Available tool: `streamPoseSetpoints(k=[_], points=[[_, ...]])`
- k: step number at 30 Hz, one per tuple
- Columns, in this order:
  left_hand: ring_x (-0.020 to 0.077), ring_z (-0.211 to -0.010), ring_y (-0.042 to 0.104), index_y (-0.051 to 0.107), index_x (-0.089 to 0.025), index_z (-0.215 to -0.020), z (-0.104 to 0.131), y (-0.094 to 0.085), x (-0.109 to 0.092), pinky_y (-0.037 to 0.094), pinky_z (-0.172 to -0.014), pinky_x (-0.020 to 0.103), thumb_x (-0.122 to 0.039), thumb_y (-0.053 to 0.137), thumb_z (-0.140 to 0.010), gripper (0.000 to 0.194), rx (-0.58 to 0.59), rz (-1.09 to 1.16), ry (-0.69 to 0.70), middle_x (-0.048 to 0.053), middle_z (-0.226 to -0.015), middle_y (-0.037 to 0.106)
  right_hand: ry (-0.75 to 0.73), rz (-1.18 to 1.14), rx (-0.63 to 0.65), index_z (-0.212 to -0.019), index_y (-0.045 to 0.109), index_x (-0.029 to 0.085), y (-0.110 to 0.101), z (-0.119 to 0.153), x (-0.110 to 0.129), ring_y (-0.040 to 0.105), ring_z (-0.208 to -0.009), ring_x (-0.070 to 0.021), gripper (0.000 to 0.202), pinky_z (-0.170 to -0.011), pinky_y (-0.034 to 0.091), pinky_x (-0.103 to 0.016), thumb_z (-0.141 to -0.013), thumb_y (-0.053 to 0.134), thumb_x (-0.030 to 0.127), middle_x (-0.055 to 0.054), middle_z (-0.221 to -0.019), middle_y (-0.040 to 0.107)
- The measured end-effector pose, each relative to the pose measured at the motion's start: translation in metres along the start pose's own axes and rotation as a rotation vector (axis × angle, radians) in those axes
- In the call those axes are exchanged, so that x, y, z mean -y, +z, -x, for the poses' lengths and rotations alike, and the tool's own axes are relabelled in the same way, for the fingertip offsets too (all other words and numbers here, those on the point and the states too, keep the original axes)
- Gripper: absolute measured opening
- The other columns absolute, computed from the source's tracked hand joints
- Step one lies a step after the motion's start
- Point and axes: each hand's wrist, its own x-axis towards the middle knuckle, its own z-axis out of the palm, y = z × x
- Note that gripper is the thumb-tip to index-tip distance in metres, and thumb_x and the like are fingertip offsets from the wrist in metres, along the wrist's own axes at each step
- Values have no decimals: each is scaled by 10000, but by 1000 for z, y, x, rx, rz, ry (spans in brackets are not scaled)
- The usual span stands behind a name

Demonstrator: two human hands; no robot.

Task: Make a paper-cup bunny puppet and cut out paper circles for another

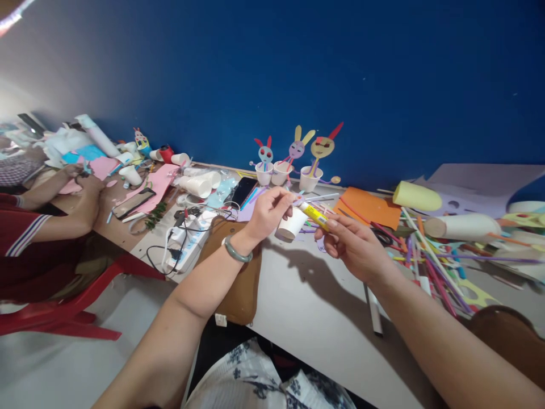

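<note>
My right hand (347,241) is closed round a yellow glue stick (314,216), its white end pointing up and left toward my other hand. With thumb and fingers pinched, my left hand (272,213) meets a small pinkish-purple bit (299,200) beside the glue stick's end; what exactly the fingers hold is too small to make out. Just below the hands is a white paper cup (292,225), tilted, with its base toward me. Behind them stand three cup figures with paper faces: a blue one (265,154), a purple one (297,149) and a yellow one (322,147).
Pipe cleaners (430,267), scissors (382,236) and orange paper (370,207) lie to the right. A brown pouch (236,278), a power strip (189,241) and a dark phone (244,192) are on the left. Farther left, a co-worker's hands (87,179) are over pink paper.
</note>
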Motion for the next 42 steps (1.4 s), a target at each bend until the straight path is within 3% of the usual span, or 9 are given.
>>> streamPoseSetpoints(k=[7, 16, 21, 25, 27, 31, 35, 40, 42], points=[[69, -543, 561, 621, -175, -741, -4, -3, -3, 449, -555, 223, -522, 893, -699, 443, -26, 225, -162, -48, -588, 606, 17, -15, -10, -896, 655, 206, -6, -3, 0, 450, -441, -72, 400, -394, 326, -244, -767, 826, 544, -10, -755, 682], [101, -541, 611, 706, -164, -815, -2, -2, -3, 484, -539, 244, -662, 699, -857, 500, 22, 275, -307, -14, -588, 624, 41, -70, 3, -864, 653, 199, -12, -5, 4, 458, -462, -92, 297, -438, 351, -281, -839, 741, 482, -28, -776, 669], [86, -519, 589, 576, -173, -638, -1, 1, 2, 481, -548, 241, -657, 752, -812, 543, 32, 242, -243, -32, -545, 558, 13, -45, 9, -790, 636, 197, -15, -8, 6, 434, -458, -97, 294, -435, 339, -282, -873, 652, 479, -25, -732, 628], [108, -699, 684, 693, -207, -1020, 1, 3, 0, 548, -651, 258, -388, 966, -617, 519, 7, 192, -170, 19, -959, 738, 19, -82, 3, -790, 634, 192, -17, -10, 8, 419, -455, -84, 250, -440, 325, -278, -880, 645, 425, -9, -712, 604], [113, -681, 684, 713, -201, -1060, 2, 3, -1, 548, -638, 262, -449, 900, -720, 460, 47, 163, -159, 34, -944, 745, 11, -96, -13, -783, 644, 183, -19, -10, 9, 425, -454, -73, 242, -440, 313, -270, -874, 665, 406, -3, -708, 599], [75, -475, 556, 613, -171, -643, 1, 1, 4, 458, -522, 235, -660, 628, -915, 559, 101, 25, -138, -9, -542, 578, 11, -119, -66, -765, 649, 175, -22, -13, 13, 427, -447, -58, 244, -432, 311, -241, -780, 745, 399, 7, -694, 602], [111, -645, 657, 675, -182, -871, 3, 3, 9, 514, -626, 247, -593, 831, -761, 453, 25, -152, 13, 18, -805, 718, 3, -162, -155, -752, 666, 169, -24, -16, 15, 425, -488, -69, 258, -405, 296, -199, -633, 791, 361, 6, -633, 567], [115, -554, 545, 544, -184, -590, 10, 7, 11, 451, -609, 281, -553, 485, -1028, 575, 64, -454, 73, 11, -570, 593, -4, -226, -266, -705, 649, 163, -32, -22, 16, 326, -500, -52, 187, -392, 249, -158, -573, 751, 248, 43, -558, 438], [127, -648, 590, 606, -181, -691, 8, 6, 15, 493, -683, 284, -500, 560, -1002, 449, -16, -478, 116, 37, -729, 678, -15, -240, -283, -694, 623, 169, -38, -25, 15, 274, -493, -46, 181, -388, 235, -155, -594, 752, 245, 60, -546, 385]])
